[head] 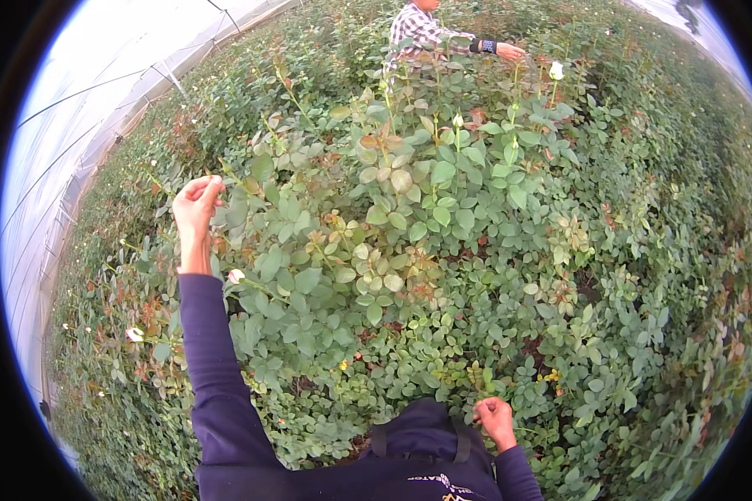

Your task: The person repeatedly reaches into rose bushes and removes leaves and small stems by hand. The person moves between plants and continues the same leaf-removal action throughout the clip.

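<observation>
My left hand (pixel 197 203) is raised at the left, its thumb and forefinger pinched on a small reddish piece of rose plant (pixel 208 173). Right beside those fingertips stands a green rosebud (pixel 225 166) on a leafy stem. Below the wrist, a white-and-pink rosebud (pixel 235 275) shows close to my sleeve. My right hand (pixel 495 419) hangs low near my body, fingers curled over green rose foliage (pixel 438 369). Nothing can be seen in it, though its palm is hidden.
Dense rose bushes (pixel 626 263) surround me. A co-worker (pixel 413 28) in a checked shirt reaches out near a white rose (pixel 556 70). Pale rosebuds (pixel 457 120) rise ahead, and another (pixel 135 334) stands at the left. Plastic greenhouse sheeting (pixel 100 81) curves along the left.
</observation>
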Motion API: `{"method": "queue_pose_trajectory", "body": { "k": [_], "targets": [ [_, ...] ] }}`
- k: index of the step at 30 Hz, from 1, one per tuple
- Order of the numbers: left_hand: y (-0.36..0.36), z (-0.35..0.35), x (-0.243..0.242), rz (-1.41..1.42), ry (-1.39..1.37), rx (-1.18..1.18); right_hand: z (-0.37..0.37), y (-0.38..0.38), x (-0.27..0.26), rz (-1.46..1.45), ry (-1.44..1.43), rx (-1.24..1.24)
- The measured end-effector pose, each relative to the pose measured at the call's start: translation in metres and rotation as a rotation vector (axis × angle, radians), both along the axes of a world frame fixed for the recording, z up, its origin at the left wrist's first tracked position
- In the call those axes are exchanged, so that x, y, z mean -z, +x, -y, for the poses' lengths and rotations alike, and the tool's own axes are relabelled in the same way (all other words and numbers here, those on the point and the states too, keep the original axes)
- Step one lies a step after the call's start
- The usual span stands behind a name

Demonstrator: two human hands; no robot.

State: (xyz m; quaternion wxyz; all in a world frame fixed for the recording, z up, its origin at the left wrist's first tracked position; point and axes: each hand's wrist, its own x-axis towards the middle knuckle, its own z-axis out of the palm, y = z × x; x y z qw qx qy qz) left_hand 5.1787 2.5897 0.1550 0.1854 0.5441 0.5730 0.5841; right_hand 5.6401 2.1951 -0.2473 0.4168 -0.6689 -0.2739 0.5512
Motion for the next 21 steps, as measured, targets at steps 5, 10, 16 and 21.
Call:
{"method": "queue_pose_trajectory", "body": {
  "k": [5,10,16,21],
  "targets": [
    [0.085,0.083,-0.007,-0.232,-0.029,0.168,-0.071,0.022,-0.017,0.060,0.066,-0.118],
    [0.184,0.062,0.026,-0.356,0.077,0.253,-0.147,0.026,-0.043,0.050,0.151,-0.180],
    [0.246,-0.077,0.074,-0.158,0.056,0.299,-0.187,0.020,-0.052,0.063,0.211,-0.262],
    [0.254,-0.110,0.108,-0.240,-0.050,0.249,-0.185,0.040,-0.041,0.030,0.117,-0.291]
  ]
}}
